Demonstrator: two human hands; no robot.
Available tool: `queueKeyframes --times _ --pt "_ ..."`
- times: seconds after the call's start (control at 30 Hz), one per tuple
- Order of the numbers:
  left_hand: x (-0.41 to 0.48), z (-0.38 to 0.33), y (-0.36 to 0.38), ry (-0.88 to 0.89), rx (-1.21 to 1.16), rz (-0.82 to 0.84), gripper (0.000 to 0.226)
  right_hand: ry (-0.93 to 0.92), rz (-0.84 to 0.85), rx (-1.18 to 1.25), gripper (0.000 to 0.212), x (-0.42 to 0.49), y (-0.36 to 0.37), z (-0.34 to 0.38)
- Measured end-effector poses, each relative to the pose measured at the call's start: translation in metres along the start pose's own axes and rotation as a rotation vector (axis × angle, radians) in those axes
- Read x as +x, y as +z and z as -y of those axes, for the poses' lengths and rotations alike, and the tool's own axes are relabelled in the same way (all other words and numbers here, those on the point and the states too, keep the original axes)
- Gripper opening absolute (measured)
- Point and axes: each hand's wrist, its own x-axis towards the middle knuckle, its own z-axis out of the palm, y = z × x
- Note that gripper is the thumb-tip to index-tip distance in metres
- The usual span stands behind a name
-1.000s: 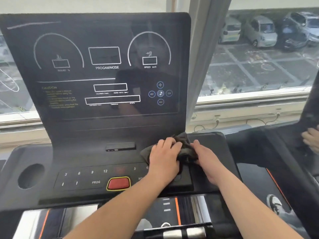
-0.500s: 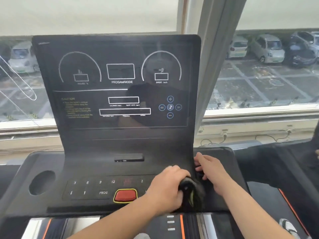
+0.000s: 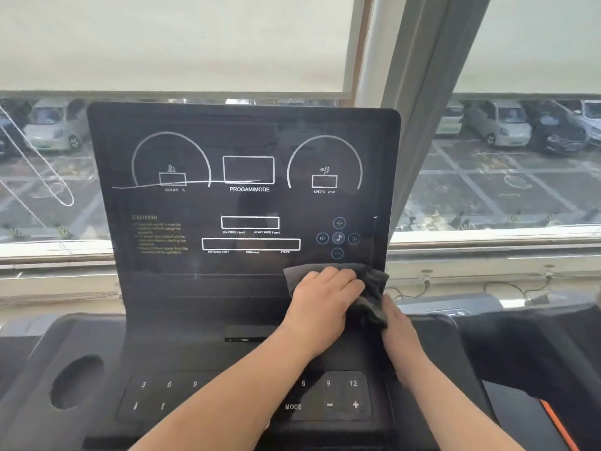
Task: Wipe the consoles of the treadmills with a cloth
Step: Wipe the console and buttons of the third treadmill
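The black treadmill console (image 3: 247, 203) stands upright in front of me, with white dial outlines and the words PROGAM/MODE. My left hand (image 3: 322, 297) lies flat on a dark grey cloth (image 3: 374, 288) and presses it against the panel's lower right corner, just below the round music buttons. My right hand (image 3: 398, 333) reaches up beside it at the console's right edge. Its fingertips are under the cloth's hanging end, so its grip is hidden. My left forearm crosses the middle of the keypad (image 3: 328, 395).
A round cup holder (image 3: 76, 382) is sunk into the console deck at the left. Another dark treadmill (image 3: 536, 346) stands close on the right. A grey window pillar (image 3: 419, 109) rises behind the panel's right edge, with parked cars outside the windows.
My left hand has carried the cloth up from the keypad deck onto the lower right of the display panel. My right hand followed it upward. The view has tilted up.
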Motion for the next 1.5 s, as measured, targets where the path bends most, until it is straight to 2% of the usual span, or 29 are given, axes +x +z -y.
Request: queueKeyframes --times 0.07,0.17,0.3,0.4,0.47,0.53,0.6,0.67,0.83,0.93,1.03,1.13,1.2,1.27,1.37,1.4,1.5 --pt "-0.006 0.001 0.000 -0.006 -0.023 0.010 0.049 0.005 -0.003 -0.010 0.032 -0.005 0.000 0.004" --pt "-0.015 0.008 0.002 -0.026 -0.041 0.004 0.051 0.017 0.019 -0.055 0.051 -0.008 0.004 0.011" --pt "-0.020 0.015 -0.008 -0.112 -0.081 0.013 0.051 0.031 -0.008 -0.139 0.065 -0.012 0.011 0.015" --pt "-0.025 0.025 -0.015 -0.162 -0.099 -0.003 0.048 0.024 -0.056 -0.254 0.061 -0.016 0.016 0.020" --pt "-0.033 0.033 -0.018 -0.162 -0.088 -0.008 0.046 -0.041 -0.182 -0.421 0.057 -0.021 0.019 0.025" --pt "-0.039 0.039 -0.021 -0.176 -0.074 -0.012 0.045 -0.135 -0.310 -0.528 0.046 -0.030 0.021 0.034" --pt "-0.046 0.044 -0.026 -0.192 -0.077 -0.021 0.044 -0.196 -0.361 -0.585 0.031 -0.041 0.027 0.042" --pt "-0.057 0.055 -0.033 -0.207 -0.072 -0.030 0.043 -0.231 -0.334 -0.582 0.028 -0.051 0.040 0.054" --pt "-0.101 0.109 -0.063 -0.288 -0.059 0.009 0.047 -0.276 -0.159 -0.520 0.063 -0.058 0.108 0.057" --pt "-0.135 0.150 -0.083 -0.368 0.028 0.049 0.055 -0.252 -0.063 -0.406 0.059 -0.060 0.144 0.051" --pt "-0.175 0.181 -0.094 -0.576 0.034 -0.004 0.058 -0.217 -0.040 -0.298 0.056 -0.061 0.156 0.045" --pt "-0.192 0.176 -0.086 -0.795 -0.075 -0.063 0.054 -0.203 -0.099 -0.256 0.052 -0.060 0.151 0.040" --pt "-0.190 0.162 -0.077 -0.832 -0.144 -0.075 0.050 -0.208 -0.151 -0.258 0.050 -0.060 0.141 0.037" --pt "-0.192 0.154 -0.070 -0.805 -0.156 -0.056 0.048 -0.210 -0.222 -0.272 0.044 -0.060 0.129 0.034" --pt "-0.204 0.149 -0.061 -0.676 -0.101 0.076 0.048 -0.236 -0.382 -0.295 0.018 -0.056 0.105 0.029" --pt "-0.202 0.146 -0.060 -0.670 -0.096 0.106 0.047 -0.232 -0.440 -0.309 0.019 -0.054 0.097 0.026" --pt "-0.171 0.135 -0.064 -0.755 -0.115 0.089 0.037 -0.170 -0.518 -0.348 0.044 -0.045 0.077 0.017"
